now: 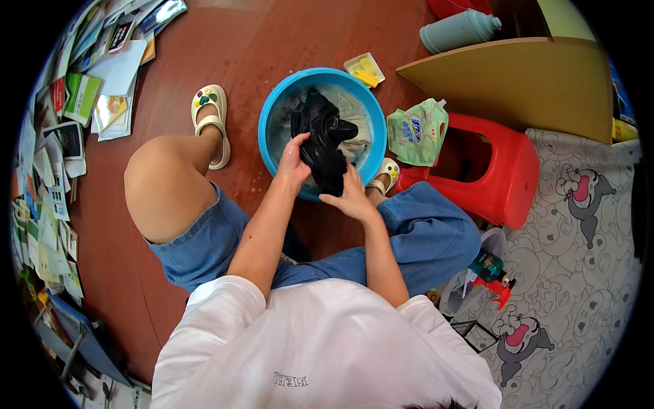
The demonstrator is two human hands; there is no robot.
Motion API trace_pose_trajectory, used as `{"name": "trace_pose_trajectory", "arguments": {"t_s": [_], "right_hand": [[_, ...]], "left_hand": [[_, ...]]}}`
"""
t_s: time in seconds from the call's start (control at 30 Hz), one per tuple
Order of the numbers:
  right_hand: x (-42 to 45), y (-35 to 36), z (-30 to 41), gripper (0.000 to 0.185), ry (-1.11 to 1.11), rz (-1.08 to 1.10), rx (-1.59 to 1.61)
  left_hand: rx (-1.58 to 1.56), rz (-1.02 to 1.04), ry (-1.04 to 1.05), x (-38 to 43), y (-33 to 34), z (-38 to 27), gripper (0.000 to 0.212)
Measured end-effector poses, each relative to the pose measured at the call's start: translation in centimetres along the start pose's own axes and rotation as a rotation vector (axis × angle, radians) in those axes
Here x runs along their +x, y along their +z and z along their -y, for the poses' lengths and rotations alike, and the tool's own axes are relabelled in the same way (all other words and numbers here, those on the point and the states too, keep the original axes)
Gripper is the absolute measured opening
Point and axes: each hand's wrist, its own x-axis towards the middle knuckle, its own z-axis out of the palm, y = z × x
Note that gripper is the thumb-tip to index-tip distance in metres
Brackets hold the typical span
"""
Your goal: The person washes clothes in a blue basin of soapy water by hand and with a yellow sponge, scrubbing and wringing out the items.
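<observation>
A round blue plastic basin [264, 120] stands on the floor between my feet, with cloudy, sudsy water inside. Wet black cloth [322, 138] is bunched over the basin, and light-coloured fabric [356, 120] lies in the water beneath and beside it. My left hand [295, 161] grips the near left side of the black cloth, its thumb and fingers on the folds. At the cloth's lower right, my right hand [351, 193] has its fingers behind the cloth and its thumb apart; how firmly it holds is hidden. The black cloth's lower end hangs between both hands.
Behind the basin lies a small tray with yellow soap bars [367, 78]. To the right are a green detergent pouch [418, 133], a red plastic stool [516, 174], a brown board [511, 82] and a grey-blue thermos flask [457, 31]. Books and papers [115, 71] are piled at left.
</observation>
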Motion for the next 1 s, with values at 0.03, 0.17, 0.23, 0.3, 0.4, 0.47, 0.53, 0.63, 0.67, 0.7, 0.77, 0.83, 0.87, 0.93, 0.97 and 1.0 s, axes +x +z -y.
{"name": "trace_pose_trajectory", "arguments": {"t_s": [0.03, 0.17, 0.23, 0.3, 0.4, 0.47, 0.53, 0.63, 0.67, 0.7, 0.77, 0.83, 0.87, 0.93, 0.97, 1.0], "right_hand": [[-0.1, -0.8, -0.6, 0.084, 0.052, 0.12, 0.24], [4.0, -3.7, 1.8, 0.083, 0.399, -0.101, 1.155], [7.0, -4.7, 3.1, 0.065, 0.369, -0.056, 1.437], [8.7, -5.5, 4.1, 0.058, 0.378, -0.125, 1.423], [11.0, -6.8, 2.5, 0.05, 0.354, -0.241, 1.363], [12.1, -6.9, 2.4, 0.046, 0.236, -0.283, 1.332], [12.8, -6.4, 2.8, 0.041, 0.224, -0.303, 1.284], [12.9, -5.5, 2.4, 0.039, 0.18, -0.372, 1.057], [12.6, -5.1, 1.7, 0.039, 0.181, -0.376, 1.057], [11.9, -4.6, 0.9, 0.039, 0.256, -0.497, 0.922], [9.8, -3.3, 0.2, 0.048, 0.358, -0.597, 0.691], [8.0, -1.7, -1.0, 0.05, 0.444, -0.445, 0.693], [7.2, -0.7, -0.3, 0.052, 0.526, -0.276, 0.699], [5.3, 1.4, 2.6, 0.061, 0.466, -0.242, 0.694], [4.9, 1.6, 2.7, 0.068, 0.385, -0.197, 0.653], [4.4, 1.7, 2.8, 0.072, 0.344, -0.193, 0.554]], "left_hand": [[0.017, 0.01, -0.015, -0.1, 0.6, 0.1, 0.03], [0.001, 0.138, -0.118, -1.1, 1.3, -0.7, 0.033], [0.065, 0.204, -0.196, -1.5, 1.9, -0.6, 0.037], [0.076, 0.201, -0.19, -1.9, 2.0, -1.1, 0.038], [0.158, 0.194, -0.191, -2.9, 3.9, -0.6, 0.041], [0.231, 0.18, -0.173, -3.1, 4.4, -0.4, 0.044], [0.794, 0.061, -0.001, -2.6, 3.8, 0.1, 0.05], [0.666, 0.052, -0.04, -1.9, 2.6, 0.4, 0.05], [0.568, 0.045, -0.05, -1.6, 2.4, 0.4, 0.052], [0.569, 0.047, -0.054, -1.4, 2.2, 0.4, 0.052], [0.476, -0.039, -0.008, -1.0, 1.3, 0.2, 0.049], [0.431, -0.073, 0.001, -0.7, 1.3, 0.4, 0.047], [0.43, -0.07, 0.005, -0.7, 1.0, 0.2, 0.043], [0.43, -0.077, 0.016, -0.9, 0.2, -0.2, 0.039], [0.462, -0.071, 0.024, -0.6, 0.2, 0.0, 0.04], [0.493, -0.064, 0.032, -0.3, 0.1, 0.3, 0.04]]}}
